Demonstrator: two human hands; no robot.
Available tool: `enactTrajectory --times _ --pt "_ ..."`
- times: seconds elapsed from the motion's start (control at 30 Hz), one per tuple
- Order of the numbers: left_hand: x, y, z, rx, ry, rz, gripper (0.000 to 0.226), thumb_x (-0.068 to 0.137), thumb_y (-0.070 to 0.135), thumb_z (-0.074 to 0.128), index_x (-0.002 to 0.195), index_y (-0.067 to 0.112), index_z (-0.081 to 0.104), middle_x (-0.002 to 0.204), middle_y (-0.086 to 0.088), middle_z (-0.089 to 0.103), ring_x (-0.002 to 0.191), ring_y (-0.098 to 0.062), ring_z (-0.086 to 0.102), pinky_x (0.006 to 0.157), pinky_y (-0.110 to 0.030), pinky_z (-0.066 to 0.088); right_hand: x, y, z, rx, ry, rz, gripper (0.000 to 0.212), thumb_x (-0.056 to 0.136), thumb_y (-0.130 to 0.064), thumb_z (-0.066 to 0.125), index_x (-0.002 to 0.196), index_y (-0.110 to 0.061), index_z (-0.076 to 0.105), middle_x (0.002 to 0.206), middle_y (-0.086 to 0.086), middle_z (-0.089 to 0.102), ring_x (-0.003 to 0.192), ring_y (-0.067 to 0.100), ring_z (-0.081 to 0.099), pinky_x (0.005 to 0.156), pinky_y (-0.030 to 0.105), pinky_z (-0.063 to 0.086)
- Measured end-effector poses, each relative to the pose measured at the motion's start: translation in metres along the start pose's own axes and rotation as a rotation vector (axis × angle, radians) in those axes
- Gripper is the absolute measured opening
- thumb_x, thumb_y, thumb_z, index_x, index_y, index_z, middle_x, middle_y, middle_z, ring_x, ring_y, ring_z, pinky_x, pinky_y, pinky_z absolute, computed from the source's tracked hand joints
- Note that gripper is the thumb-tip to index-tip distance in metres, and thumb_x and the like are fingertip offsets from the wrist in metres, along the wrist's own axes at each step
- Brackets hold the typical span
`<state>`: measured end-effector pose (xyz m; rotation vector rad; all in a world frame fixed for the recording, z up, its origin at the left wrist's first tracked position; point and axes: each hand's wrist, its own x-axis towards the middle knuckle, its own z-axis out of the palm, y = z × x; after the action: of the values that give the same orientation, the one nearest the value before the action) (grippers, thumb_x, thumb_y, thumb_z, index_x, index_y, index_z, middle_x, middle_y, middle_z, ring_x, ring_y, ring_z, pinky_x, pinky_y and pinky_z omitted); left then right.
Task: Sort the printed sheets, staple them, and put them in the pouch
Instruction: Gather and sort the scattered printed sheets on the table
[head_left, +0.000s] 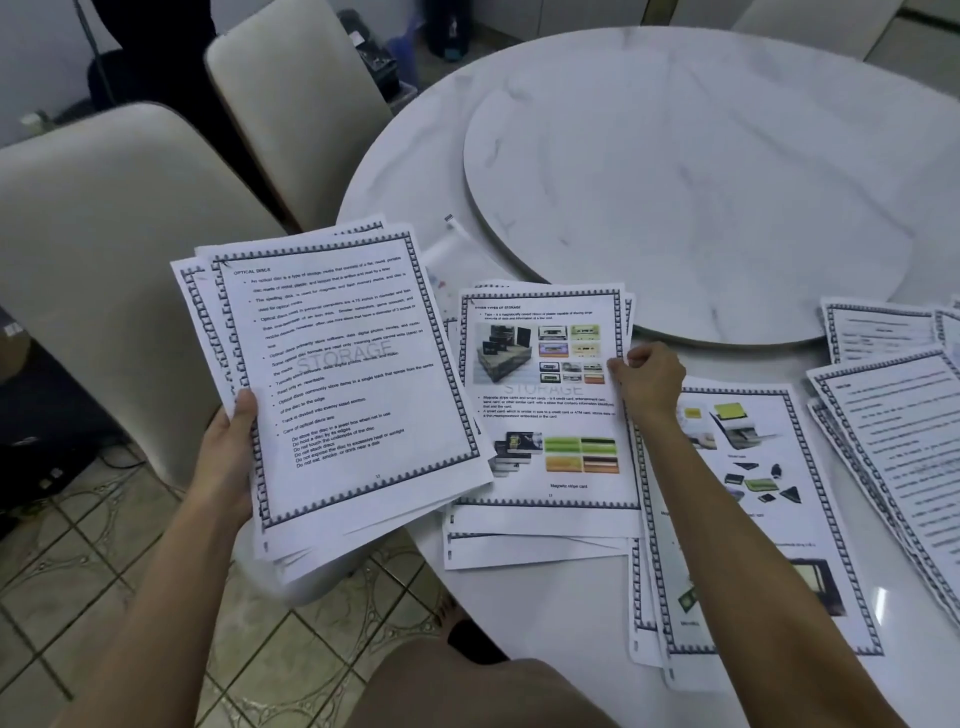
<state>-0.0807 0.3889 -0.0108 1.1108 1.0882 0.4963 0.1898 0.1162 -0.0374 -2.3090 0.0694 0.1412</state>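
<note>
My left hand grips a thick stack of printed sheets by its left edge, held off the table's left side; the top page is text headed "Optical discs". My right hand pinches the right edge of a colour-printed sheet that lies on top of a pile on the round white table. More sheet piles lie to the right: one with pictures under my right forearm, and text pages at the far right. A clear plastic pouch lies behind the held stack, partly hidden.
A raised round turntable fills the table's middle. Two cream chairs stand to the left over a tiled floor. Another sheet pile sits near the turntable's right edge. My knee shows at the bottom.
</note>
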Motion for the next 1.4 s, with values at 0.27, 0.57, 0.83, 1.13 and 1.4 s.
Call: enactTrajectory --times 0.27,0.57,0.83,1.13,1.4 --pt "0.01 -0.001 0.009 0.011 -0.022 0.005 0.02 0.098 0.031 0.039 0.092 0.029 0.057 0.086 0.008 0.07 0.07 -0.004 0.067 0.06 -0.023 0.058 0.004 -0.002 0.002 0.024 0.003 0.067 0.021 0.08 -0.006 0.067 0.1 -0.001 0.062 0.099 0.017 0.066 0.094 0.029 0.061 0.085 0.036 0.046" --pt "0.008 0.001 0.016 -0.01 -0.018 -0.005 0.021 0.099 0.031 0.037 0.1 0.024 0.057 0.096 0.004 0.065 0.084 -0.011 0.065 0.068 -0.032 0.056 -0.009 -0.012 -0.01 0.356 0.011 -0.223 0.007 0.089 -0.006 0.056 0.089 -0.012 0.052 0.078 -0.005 0.055 0.071 -0.003 0.051 0.068 0.006 0.039" --pt "0.0 0.009 0.014 -0.042 -0.016 0.018 0.018 0.098 0.031 0.038 0.098 0.031 0.056 0.078 0.013 0.073 0.071 -0.003 0.068 0.058 -0.024 0.058 -0.01 -0.037 -0.031 0.563 0.069 -0.389 0.024 0.091 -0.01 0.053 0.083 -0.031 0.044 0.071 -0.011 0.048 0.066 -0.004 0.047 0.07 0.015 0.041" --pt "-0.022 0.01 0.012 -0.005 0.021 0.025 0.017 0.098 0.034 0.037 0.099 0.031 0.054 0.1 0.005 0.062 0.089 -0.013 0.061 0.083 -0.04 0.047 -0.014 -0.056 -0.037 0.669 0.1 -0.408 0.023 0.093 -0.01 0.049 0.082 -0.028 0.04 0.058 -0.014 0.036 0.056 0.002 0.031 0.06 0.015 0.029" --pt "-0.032 0.006 0.008 -0.017 0.069 0.032 0.018 0.099 0.032 0.036 0.103 0.027 0.053 0.097 0.006 0.061 0.086 -0.012 0.06 0.088 -0.042 0.045 0.009 -0.058 -0.066 1.062 0.227 -0.087 0.019 0.094 -0.006 0.046 0.083 -0.02 0.04 0.078 -0.002 0.044 0.073 0.007 0.044 0.076 0.016 0.04"
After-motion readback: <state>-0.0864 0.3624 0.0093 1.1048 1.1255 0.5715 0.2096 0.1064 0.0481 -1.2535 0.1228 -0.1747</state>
